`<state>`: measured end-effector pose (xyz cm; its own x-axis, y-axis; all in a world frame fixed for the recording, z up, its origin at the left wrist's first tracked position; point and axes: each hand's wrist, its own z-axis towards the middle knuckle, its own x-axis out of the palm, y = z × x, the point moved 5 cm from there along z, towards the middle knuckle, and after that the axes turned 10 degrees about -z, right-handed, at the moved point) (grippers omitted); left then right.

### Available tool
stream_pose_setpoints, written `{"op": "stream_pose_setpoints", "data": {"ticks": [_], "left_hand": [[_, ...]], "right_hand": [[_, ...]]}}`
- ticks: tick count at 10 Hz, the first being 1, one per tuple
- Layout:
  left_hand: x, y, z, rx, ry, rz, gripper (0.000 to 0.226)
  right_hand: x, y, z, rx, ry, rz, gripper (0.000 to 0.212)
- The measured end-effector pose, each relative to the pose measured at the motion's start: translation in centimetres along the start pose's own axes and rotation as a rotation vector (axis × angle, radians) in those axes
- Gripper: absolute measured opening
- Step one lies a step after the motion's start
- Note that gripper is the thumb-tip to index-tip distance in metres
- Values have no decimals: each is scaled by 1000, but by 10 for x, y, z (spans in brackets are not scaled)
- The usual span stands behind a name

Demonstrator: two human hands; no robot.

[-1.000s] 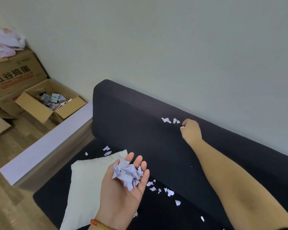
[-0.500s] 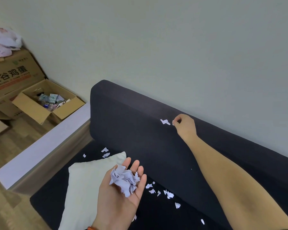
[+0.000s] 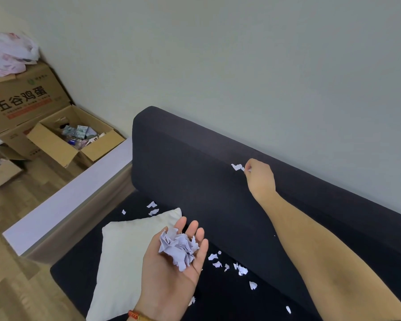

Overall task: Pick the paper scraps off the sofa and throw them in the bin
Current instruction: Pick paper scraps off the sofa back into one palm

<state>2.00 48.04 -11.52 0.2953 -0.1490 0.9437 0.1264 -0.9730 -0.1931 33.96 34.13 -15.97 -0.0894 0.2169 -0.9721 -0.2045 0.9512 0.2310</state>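
Note:
My left hand is held palm up over the dark sofa, cupping a pile of white paper scraps. My right hand reaches to the top of the sofa backrest with its fingertips pinched on a small scrap, right beside another scrap lying there. Several more scraps lie on the seat below my left hand, and a few scraps lie near the sofa's far end. No bin is in view.
A cream cushion lies on the seat under my left hand. A white-topped ledge runs along the sofa's end. Cardboard boxes stand on the wooden floor at the left, one open with clutter inside.
My right hand has moved left along the backrest top, picking up small scraps; fewer lie there now. My left hand stays palm up with the pile.

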Motion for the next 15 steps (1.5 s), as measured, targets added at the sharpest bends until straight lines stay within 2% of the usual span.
{"op": "stream_pose_setpoints", "data": {"ticks": [1, 2, 3, 4, 5, 6, 7, 8, 9, 10, 11, 12, 15], "left_hand": [[-8, 3, 5, -14, -95, 20, 67], [7, 19, 8, -154, 182, -534, 78], [-6, 32, 9, -172, -123, -282, 59], [0, 19, 10, -78, -125, -143, 39], [-10, 29, 5, -46, -225, -169, 29], [-7, 30, -1, 23, -330, -157, 46], [-3, 39, -5, -20, -423, -209, 51], [12, 50, -6, -7, -440, -235, 48], [31, 59, -10, -7, -434, -200, 44], [38, 68, -17, 28, -463, -156, 50], [44, 78, -33, 29, -426, -132, 45], [44, 81, -51, 50, -435, -113, 33], [51, 80, -88, 50, -438, -85, 38]], "right_hand": [[1, -3, -2, 7, -13, 40, 16], [2, -8, -5, 28, -47, 148, 20], [3, -15, -8, 67, -50, 279, 24], [-1, -23, -11, 163, -57, 468, 26], [-4, -35, -19, 341, -73, 722, 21], [-14, -37, -38, 453, -30, 1004, 19], [-45, -26, -73, 423, 9, 1219, 16], [-81, -2, -127, 277, 79, 1329, 13], [-107, 26, -189, 99, 155, 1315, 17], [-118, 46, -236, -35, 203, 1185, 18], [-121, 52, -263, -69, 226, 1135, 19], [-129, 54, -277, -119, 190, 1030, 20], [-151, 62, -323, -307, 38, 634, 39]]}}
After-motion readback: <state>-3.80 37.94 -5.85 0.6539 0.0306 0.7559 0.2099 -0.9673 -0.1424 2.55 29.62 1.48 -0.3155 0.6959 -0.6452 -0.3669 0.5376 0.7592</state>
